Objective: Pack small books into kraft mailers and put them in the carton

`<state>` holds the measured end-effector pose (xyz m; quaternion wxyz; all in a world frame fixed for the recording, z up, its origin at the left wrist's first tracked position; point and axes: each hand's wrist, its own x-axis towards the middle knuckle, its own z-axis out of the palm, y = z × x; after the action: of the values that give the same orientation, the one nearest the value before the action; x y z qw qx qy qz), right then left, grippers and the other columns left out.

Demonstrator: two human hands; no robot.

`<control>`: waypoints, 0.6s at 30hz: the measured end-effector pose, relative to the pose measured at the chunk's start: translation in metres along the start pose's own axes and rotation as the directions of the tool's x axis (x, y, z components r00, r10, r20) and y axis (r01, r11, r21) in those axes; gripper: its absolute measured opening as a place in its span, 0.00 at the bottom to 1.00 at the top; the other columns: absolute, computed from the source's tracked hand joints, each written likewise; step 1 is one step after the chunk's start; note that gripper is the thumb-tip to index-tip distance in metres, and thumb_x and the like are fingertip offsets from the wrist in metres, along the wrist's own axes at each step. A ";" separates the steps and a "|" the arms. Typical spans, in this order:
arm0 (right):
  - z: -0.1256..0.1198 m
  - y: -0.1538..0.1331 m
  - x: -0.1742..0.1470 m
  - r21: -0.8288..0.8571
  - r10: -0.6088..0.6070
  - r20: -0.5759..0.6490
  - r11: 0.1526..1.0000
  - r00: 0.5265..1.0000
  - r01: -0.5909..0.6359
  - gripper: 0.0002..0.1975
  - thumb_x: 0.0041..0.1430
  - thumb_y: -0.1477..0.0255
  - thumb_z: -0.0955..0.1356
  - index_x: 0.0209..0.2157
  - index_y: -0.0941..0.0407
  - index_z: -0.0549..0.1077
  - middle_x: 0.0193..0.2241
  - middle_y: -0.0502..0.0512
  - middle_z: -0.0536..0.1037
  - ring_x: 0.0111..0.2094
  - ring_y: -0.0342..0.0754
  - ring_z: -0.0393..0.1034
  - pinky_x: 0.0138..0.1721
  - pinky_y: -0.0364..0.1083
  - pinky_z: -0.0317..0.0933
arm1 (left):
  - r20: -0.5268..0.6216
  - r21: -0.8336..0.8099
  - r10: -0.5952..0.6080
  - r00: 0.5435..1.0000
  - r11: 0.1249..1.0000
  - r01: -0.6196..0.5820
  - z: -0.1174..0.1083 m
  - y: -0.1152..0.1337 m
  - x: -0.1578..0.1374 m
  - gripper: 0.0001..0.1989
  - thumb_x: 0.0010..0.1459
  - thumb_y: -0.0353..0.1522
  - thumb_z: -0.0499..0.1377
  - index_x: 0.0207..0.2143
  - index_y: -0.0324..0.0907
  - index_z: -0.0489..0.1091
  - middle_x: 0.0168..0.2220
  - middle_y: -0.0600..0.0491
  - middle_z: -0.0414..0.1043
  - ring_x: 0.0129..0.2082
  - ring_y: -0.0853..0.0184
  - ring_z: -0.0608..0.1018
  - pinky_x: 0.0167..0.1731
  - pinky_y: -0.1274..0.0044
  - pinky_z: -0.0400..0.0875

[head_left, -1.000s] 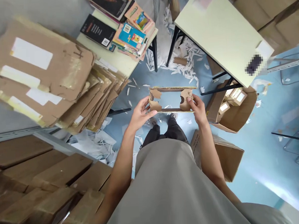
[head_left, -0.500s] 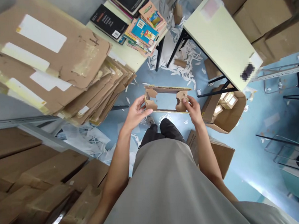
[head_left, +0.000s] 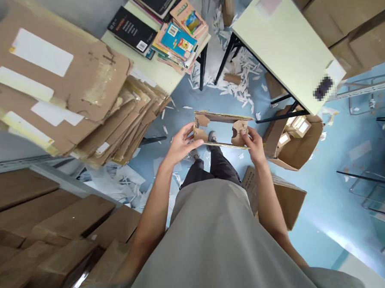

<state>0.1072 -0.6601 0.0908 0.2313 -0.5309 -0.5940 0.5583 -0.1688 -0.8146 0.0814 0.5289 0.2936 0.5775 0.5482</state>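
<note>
The cardboard frame (head_left: 221, 116) hung between both hands, above the floor, ahead of the person's waist. The left hand (head_left: 181, 147) gripped its left end, thumb along the near edge; the right hand (head_left: 255, 145) pinched the right end, thumb on a notched flap. Brown corrugated walls made an oblong around an open middle, a shoe (head_left: 212, 136) showing through. Smooth blue floor (head_left: 331, 154) gave room around it, between rough-edged flattened cartons (head_left: 80, 87) leftward and an open box (head_left: 304, 149) rightward.
</note>
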 end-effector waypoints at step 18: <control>0.028 -0.020 0.066 0.007 -0.014 0.096 1.000 0.995 0.013 0.34 0.61 0.41 0.74 0.56 0.51 0.80 0.57 0.59 0.84 0.55 0.60 0.79 0.57 0.56 0.74 | -0.089 0.048 0.027 0.996 0.999 -0.023 -0.028 0.013 0.027 0.41 0.57 0.51 0.74 0.68 0.50 0.68 0.73 0.43 0.68 0.75 0.46 0.68 0.72 0.52 0.68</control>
<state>0.0539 -0.6095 0.0811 0.2079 -0.4986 -0.6062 0.5837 -0.2053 -0.7962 0.0814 0.4885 0.2882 0.6099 0.5535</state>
